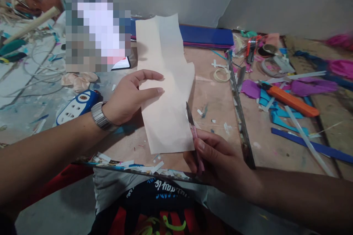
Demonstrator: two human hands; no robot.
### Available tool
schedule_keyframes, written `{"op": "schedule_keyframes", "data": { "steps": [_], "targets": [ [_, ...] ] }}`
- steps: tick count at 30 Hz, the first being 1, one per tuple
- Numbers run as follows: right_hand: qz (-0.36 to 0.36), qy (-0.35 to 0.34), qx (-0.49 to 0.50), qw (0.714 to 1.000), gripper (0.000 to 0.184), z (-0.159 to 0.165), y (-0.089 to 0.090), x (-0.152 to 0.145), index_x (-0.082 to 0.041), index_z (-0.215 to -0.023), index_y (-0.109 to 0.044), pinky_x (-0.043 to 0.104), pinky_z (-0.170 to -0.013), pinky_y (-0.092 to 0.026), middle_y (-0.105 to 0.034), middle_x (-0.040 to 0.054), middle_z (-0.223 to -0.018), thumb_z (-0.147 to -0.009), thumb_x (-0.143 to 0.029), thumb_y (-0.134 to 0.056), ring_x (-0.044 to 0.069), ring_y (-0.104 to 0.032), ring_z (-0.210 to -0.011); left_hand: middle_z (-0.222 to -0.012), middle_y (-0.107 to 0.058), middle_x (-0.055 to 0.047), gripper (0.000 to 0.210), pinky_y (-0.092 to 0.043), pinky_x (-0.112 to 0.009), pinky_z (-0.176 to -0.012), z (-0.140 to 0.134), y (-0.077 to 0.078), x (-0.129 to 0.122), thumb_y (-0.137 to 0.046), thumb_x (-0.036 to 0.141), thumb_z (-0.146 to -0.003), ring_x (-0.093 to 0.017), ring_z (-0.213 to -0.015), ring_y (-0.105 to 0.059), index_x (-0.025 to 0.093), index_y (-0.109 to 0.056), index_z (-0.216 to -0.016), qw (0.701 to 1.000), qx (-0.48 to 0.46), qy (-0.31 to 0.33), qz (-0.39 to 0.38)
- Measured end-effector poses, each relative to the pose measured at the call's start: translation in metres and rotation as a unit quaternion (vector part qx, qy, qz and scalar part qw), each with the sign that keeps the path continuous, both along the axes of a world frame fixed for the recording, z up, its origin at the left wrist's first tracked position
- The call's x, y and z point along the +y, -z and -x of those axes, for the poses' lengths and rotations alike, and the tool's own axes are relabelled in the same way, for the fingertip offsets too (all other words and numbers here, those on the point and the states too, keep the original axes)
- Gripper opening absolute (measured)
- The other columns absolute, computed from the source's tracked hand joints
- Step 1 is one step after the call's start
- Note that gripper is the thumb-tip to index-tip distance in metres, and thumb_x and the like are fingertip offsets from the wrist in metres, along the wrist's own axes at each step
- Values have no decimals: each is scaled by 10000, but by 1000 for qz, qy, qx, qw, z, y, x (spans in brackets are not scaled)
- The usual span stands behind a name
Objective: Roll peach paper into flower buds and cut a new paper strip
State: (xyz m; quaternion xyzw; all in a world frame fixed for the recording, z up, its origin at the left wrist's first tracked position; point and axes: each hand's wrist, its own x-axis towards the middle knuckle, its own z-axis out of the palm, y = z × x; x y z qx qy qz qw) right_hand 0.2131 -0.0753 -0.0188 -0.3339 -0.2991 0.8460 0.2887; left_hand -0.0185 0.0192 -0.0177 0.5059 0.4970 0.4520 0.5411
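Observation:
A long off-white sheet of paper (165,117) is held up above the worktable, its right edge cut in a stepped, curved line. My left hand (132,93) grips it from the left side, thumb and index finger on top; the other fingers are hidden beneath. On my left wrist is a metal-band watch (100,115). My right hand (215,154) is closed round pink-handled scissors (193,130), whose dark blades point away from me at the paper's lower right edge. How far the blades are apart is hard to make out.
A blue-and-white power strip (78,106) lies left of the paper. Blue sheets (206,36) are stacked behind. On the right are an orange utility knife (292,99), a tape ring (222,75), a clear stick (306,137) and coloured scraps. A metal strip (242,128) crosses the table.

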Motion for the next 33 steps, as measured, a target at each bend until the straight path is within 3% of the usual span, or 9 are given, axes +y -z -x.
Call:
{"op": "schedule_keyframes", "data": {
  "steps": [6,14,33],
  "targets": [
    [8,-9,-1,1000,450,-2,1,2,-172,-737,-575,157,-362,-230,-577,-38,-613,-956,-550,-685,29,-357,-387,-1177,-723,-71,316,-571,-318,-799,-1,0,-1,-837,205,-736,-196,-963,-677,199,-734,-1035,1000,9,4,-24],
    [38,9,-12,999,437,0,2,2,-177,-757,-607,138,-364,-253,-599,-38,-596,-919,-563,-734,35,-407,-400,-1186,-725,-79,320,-561,-331,-812,-2,1,-2,-842,248,-732,-226,-1022,-671,202,-725,-1026,999,34,11,-37],
    [47,14,-25,998,427,1,1,2,-185,-773,-604,155,-371,-252,-593,-37,-586,-884,-563,-767,55,-426,-420,-1128,-720,-67,331,-564,-323,-811,-2,0,-3,-851,240,-733,-200,-964,-674,190,-722,-1034,1000,13,12,-22]
  ]
}}
